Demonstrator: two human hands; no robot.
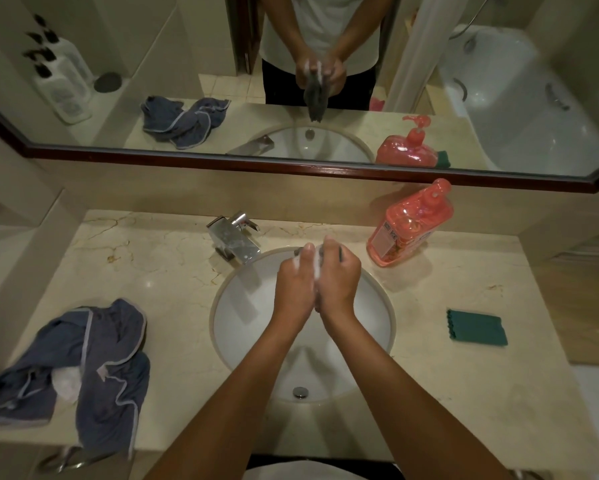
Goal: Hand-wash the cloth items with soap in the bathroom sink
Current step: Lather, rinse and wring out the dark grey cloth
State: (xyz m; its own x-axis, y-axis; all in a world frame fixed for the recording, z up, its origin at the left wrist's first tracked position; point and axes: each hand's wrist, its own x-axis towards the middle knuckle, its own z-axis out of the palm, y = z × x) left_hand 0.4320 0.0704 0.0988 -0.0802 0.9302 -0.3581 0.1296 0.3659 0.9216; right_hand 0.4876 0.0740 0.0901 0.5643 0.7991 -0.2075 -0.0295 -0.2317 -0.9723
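Note:
Over the white sink [242,327], my left hand [296,282] and my right hand [338,277] press together around a small dark grey cloth [320,252], with white soap foam between them. Only the cloth's top edge shows past my fingers; the mirror shows it hanging down from both hands. A blue-grey garment with pale trim [93,368] lies crumpled on the counter at the left. A folded green cloth [476,328] lies on the counter at the right. The pink pump bottle of soap [410,225] stands behind the sink to the right.
The chrome tap [234,239] stands at the sink's back left, and no water is seen running. The drain [300,392] is at the basin's near side. A beige marble counter [173,271] surrounds the sink, below a wall mirror [187,64]. A towel ring [60,460] hangs under the counter's front left.

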